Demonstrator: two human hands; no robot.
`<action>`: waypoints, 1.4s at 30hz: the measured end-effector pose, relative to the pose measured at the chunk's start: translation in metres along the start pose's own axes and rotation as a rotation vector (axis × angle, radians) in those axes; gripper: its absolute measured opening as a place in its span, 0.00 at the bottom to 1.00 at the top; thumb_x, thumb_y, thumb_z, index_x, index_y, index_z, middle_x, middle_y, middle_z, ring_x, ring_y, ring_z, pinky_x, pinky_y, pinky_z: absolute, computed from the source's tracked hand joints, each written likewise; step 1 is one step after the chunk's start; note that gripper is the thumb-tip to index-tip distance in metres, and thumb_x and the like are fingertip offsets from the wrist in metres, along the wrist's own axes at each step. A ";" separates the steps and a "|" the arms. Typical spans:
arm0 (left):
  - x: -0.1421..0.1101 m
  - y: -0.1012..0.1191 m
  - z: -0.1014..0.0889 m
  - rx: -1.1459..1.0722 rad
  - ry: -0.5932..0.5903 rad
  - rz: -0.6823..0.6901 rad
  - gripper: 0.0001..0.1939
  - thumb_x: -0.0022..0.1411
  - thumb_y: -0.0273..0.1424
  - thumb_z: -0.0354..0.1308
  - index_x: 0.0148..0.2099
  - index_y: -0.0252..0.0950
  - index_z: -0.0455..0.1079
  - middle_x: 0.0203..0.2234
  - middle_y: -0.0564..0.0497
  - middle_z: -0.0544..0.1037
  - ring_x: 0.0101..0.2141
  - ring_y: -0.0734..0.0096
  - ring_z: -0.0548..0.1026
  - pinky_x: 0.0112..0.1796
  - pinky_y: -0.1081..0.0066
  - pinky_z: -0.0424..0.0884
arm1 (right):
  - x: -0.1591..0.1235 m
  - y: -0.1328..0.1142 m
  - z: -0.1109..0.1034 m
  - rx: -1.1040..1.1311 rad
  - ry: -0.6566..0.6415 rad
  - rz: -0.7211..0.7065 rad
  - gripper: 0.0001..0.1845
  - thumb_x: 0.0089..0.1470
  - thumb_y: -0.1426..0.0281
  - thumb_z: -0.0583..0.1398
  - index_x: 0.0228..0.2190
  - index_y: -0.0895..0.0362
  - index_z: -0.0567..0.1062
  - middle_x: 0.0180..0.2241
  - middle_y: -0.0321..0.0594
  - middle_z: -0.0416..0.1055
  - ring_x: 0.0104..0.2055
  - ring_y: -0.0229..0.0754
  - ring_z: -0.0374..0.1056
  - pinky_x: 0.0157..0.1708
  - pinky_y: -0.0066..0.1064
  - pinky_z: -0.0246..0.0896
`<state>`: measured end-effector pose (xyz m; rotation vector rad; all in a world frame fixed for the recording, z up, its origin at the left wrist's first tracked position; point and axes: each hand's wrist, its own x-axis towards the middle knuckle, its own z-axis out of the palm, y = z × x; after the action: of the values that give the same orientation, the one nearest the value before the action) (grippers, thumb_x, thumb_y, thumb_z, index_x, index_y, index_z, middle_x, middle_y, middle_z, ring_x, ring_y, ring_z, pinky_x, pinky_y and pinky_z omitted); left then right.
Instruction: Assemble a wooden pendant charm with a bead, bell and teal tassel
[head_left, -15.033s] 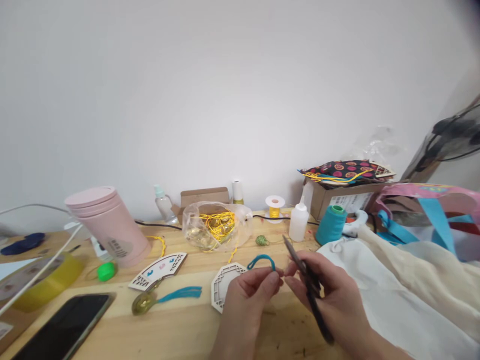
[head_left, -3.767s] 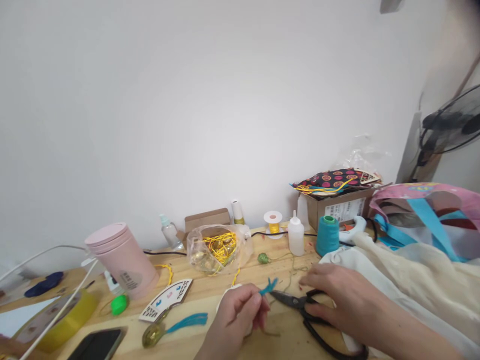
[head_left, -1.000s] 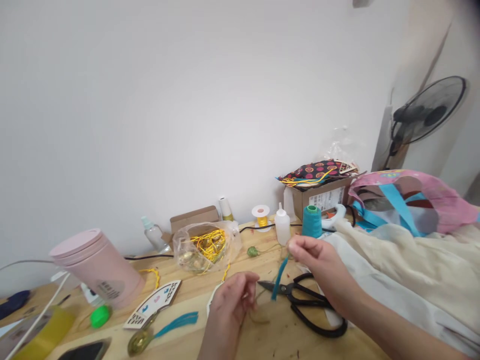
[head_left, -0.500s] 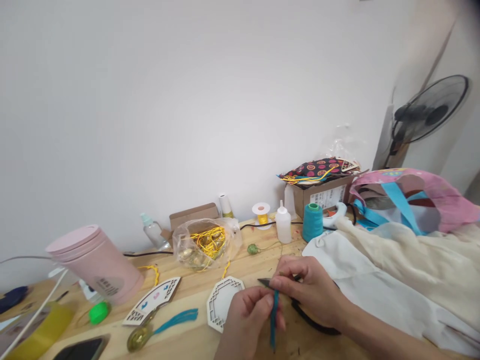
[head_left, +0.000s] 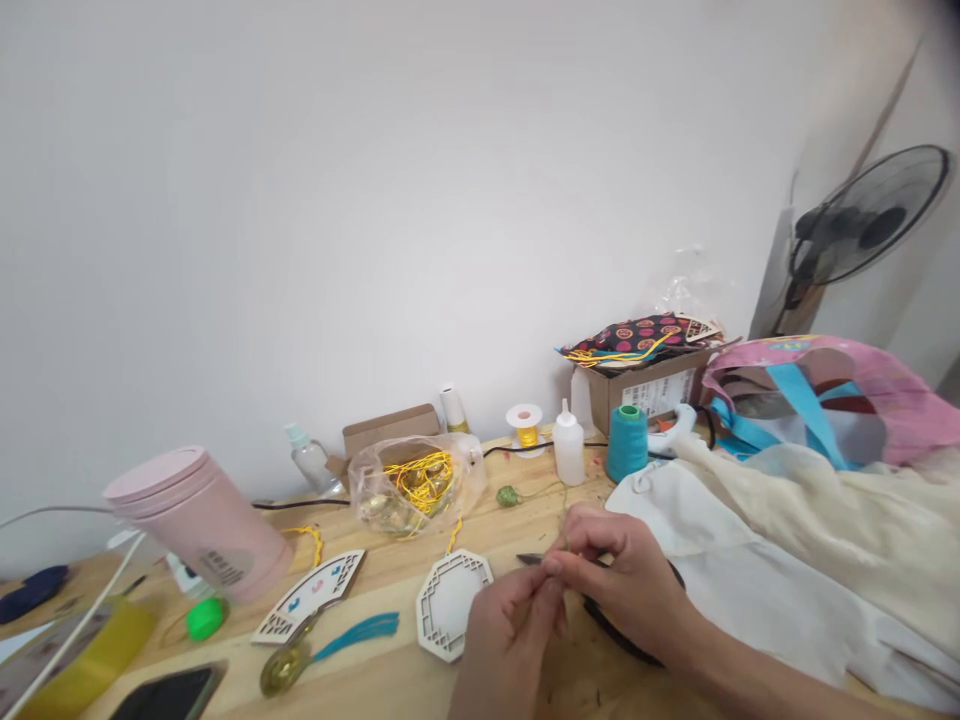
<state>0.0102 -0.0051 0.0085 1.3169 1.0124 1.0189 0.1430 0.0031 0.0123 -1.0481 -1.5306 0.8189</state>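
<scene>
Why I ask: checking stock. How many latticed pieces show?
3: octagonal piece and fan-shaped piece on the table, third piece atop the heaped cardboard box; others may be hidden.

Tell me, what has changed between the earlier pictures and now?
The scissors, in the right hand fifteen seconds ago, have been let go and lie on the table, partly hidden by that hand. A second ago it held a blue strand bundle up, apart from the left hand; now the hands meet, and the bundle is out of sight. The teal spool and fan-shaped piece stayed put.
</scene>
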 end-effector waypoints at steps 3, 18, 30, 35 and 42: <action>-0.002 -0.002 -0.001 -0.338 -0.204 -0.104 0.15 0.52 0.37 0.54 0.19 0.34 0.64 0.09 0.59 0.58 0.15 0.79 0.56 0.26 0.73 0.60 | 0.003 0.003 -0.002 0.085 0.094 0.128 0.17 0.42 0.65 0.59 0.11 0.58 0.61 0.15 0.30 0.55 0.20 0.33 0.52 0.21 0.25 0.48; -0.004 -0.006 0.002 -0.778 -0.192 -0.308 0.09 0.48 0.33 0.60 0.32 0.32 0.74 0.29 0.45 0.78 0.31 0.68 0.74 0.32 0.73 0.66 | -0.001 0.006 -0.005 -0.310 0.059 -0.447 0.07 0.48 0.69 0.58 0.28 0.53 0.77 0.25 0.39 0.68 0.28 0.38 0.61 0.27 0.30 0.56; -0.002 -0.004 -0.009 -0.854 0.011 -0.275 0.04 0.50 0.25 0.59 0.30 0.30 0.73 0.24 0.47 0.78 0.25 0.74 0.74 0.24 0.78 0.68 | -0.007 0.003 0.003 -0.422 -0.009 -0.753 0.05 0.48 0.69 0.59 0.25 0.56 0.75 0.21 0.37 0.64 0.24 0.35 0.57 0.23 0.27 0.52; -0.001 -0.001 -0.013 -0.787 0.093 -0.281 0.03 0.51 0.25 0.58 0.28 0.30 0.71 0.22 0.49 0.76 0.24 0.74 0.73 0.24 0.78 0.67 | -0.011 0.006 0.007 -0.532 -0.070 -0.857 0.02 0.45 0.74 0.60 0.24 0.56 0.73 0.20 0.35 0.64 0.22 0.34 0.54 0.21 0.26 0.49; 0.000 0.001 -0.017 -0.762 0.199 -0.233 0.04 0.49 0.25 0.59 0.30 0.30 0.70 0.18 0.54 0.69 0.19 0.81 0.66 0.20 0.80 0.64 | -0.009 -0.004 -0.003 -0.628 -0.353 -0.776 0.06 0.45 0.65 0.60 0.27 0.54 0.71 0.25 0.34 0.68 0.24 0.35 0.58 0.24 0.27 0.50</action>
<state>-0.0065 -0.0003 0.0091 0.4710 0.7743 1.2029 0.1458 -0.0068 0.0136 -0.6291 -2.3562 -0.0460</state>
